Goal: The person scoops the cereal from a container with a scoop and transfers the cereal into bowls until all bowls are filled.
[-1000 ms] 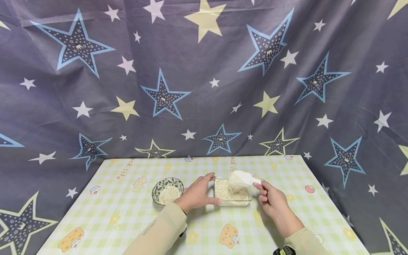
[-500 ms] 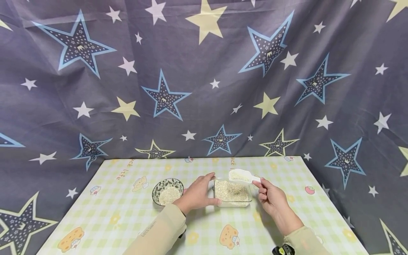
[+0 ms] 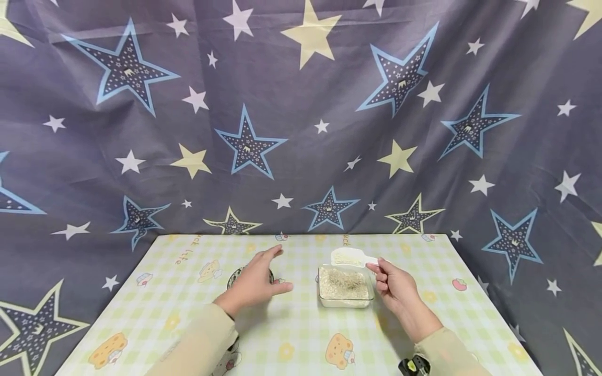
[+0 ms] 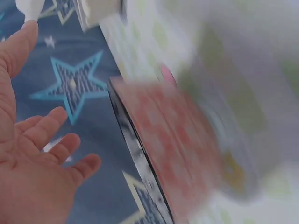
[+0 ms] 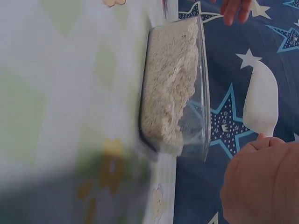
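My right hand point(image 3: 397, 290) pinches the handle of a white scoop point(image 5: 261, 100); in the head view pale flakes, like oats, lie in the scoop. It is held above the back rim of a clear glass container point(image 3: 345, 303). More oat flakes point(image 5: 168, 77) fill that container, with a hollow on one side. My left hand point(image 3: 254, 282) is spread, thumb apart from the fingers, over a patterned bowl point(image 3: 233, 277) and mostly hides it in the head view. In the left wrist view the bowl's reddish outer side point(image 4: 168, 144) shows blurred, apart from the left hand point(image 4: 42, 163).
A checked tablecloth with cartoon prints point(image 3: 287, 334) covers the table. Behind it hangs a dark curtain with stars point(image 3: 291, 130). The glass container stands right of the bowl, with a stretch of tablecloth between them.
My left hand has let go of the glass container's left side and moved left to the bowl. The right hand has lifted the scoop with flakes up out of the container and levelled it.
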A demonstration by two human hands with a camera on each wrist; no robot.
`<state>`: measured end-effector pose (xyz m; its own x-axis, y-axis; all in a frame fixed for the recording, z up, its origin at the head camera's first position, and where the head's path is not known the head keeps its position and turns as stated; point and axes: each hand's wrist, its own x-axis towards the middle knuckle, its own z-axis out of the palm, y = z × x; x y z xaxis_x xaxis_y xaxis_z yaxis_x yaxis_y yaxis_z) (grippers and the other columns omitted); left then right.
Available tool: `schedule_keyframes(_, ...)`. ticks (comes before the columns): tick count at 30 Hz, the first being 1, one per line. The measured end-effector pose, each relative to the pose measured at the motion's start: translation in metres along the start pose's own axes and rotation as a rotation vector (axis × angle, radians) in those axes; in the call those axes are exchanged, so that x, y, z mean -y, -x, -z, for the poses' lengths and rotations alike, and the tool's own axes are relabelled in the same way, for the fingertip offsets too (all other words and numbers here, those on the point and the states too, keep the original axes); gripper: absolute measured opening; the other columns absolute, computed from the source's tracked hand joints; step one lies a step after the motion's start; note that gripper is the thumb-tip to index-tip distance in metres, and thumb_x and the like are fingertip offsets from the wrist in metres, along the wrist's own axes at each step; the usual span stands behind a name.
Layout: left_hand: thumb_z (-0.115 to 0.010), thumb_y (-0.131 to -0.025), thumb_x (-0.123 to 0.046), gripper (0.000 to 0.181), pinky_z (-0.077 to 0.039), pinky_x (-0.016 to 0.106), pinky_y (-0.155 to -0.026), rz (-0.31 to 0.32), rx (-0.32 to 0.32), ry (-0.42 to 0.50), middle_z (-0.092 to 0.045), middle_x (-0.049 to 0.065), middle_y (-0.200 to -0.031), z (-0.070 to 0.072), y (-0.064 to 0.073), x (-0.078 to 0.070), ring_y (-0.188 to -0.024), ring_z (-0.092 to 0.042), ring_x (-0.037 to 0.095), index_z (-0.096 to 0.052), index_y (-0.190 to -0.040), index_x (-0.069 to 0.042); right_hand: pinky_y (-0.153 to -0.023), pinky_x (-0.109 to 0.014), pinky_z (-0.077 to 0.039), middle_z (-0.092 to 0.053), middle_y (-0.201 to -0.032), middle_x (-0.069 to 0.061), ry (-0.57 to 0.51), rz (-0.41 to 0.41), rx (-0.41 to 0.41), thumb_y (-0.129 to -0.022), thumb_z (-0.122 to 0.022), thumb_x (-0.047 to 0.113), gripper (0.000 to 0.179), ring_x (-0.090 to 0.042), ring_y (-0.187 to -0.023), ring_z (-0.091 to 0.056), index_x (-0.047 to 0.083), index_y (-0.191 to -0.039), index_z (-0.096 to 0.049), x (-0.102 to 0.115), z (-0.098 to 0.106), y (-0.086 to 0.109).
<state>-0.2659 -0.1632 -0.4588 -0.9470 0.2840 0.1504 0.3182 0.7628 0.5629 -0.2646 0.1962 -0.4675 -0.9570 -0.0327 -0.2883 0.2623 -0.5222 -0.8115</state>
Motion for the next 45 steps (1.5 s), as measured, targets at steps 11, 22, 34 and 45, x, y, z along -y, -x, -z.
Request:
schedule_keyframes(11,-0.094,-0.075,-0.056,0.119,-0.042,0.071,-0.119,0.038,-0.112,-0.063,-0.049,0.024,-0.162,0.031,0.052,0.068,-0.149,-0.045,0.050,-0.036,-0.164,-0.001,-0.044,-0.005,-0.027,-0.075,-0.082,0.006,0.087,0.035,0.024,-0.114,-0.045,0.014,0.041,0.008,-0.054,-0.037,-0.001,-0.152,-0.035,-0.018,-0.050,-0.009)
schedule_keyframes(22,-0.092,-0.076,-0.059,0.122,-0.039,0.071,-0.121,0.073,-0.076,-0.058,-0.046,0.027,-0.163,0.022,0.059,0.081,-0.150,-0.043,0.052,-0.034,-0.163,0.002,-0.043,-0.007,-0.030,-0.076,-0.079,0.003,0.143,0.046,0.062,-0.112,-0.052,0.014,0.034,0.007,-0.053,-0.040,-0.007,-0.139,-0.048,-0.047,-0.102,-0.014)
schedule_keyframes(34,-0.092,-0.075,-0.059,0.120,-0.042,0.067,-0.121,0.073,-0.095,-0.059,-0.052,0.027,-0.158,0.019,0.057,0.083,-0.145,-0.050,0.049,-0.037,-0.162,0.004,-0.043,-0.009,-0.034,-0.076,-0.076,0.007,0.247,0.050,0.098,-0.111,-0.057,0.019,0.022,0.005,-0.049,-0.040,-0.002,-0.115,-0.061,-0.068,-0.126,-0.014)
schedule_keyframes(45,-0.094,-0.074,-0.057,0.124,-0.041,0.067,-0.122,0.127,-0.052,-0.042,-0.050,0.026,-0.161,0.019,0.053,0.078,-0.147,-0.048,0.050,-0.032,-0.164,0.003,-0.045,-0.010,-0.038,-0.078,-0.077,0.005,0.279,0.073,0.098,-0.109,-0.059,0.017,0.021,0.004,-0.054,-0.044,-0.003,-0.114,-0.064,-0.075,-0.141,-0.012)
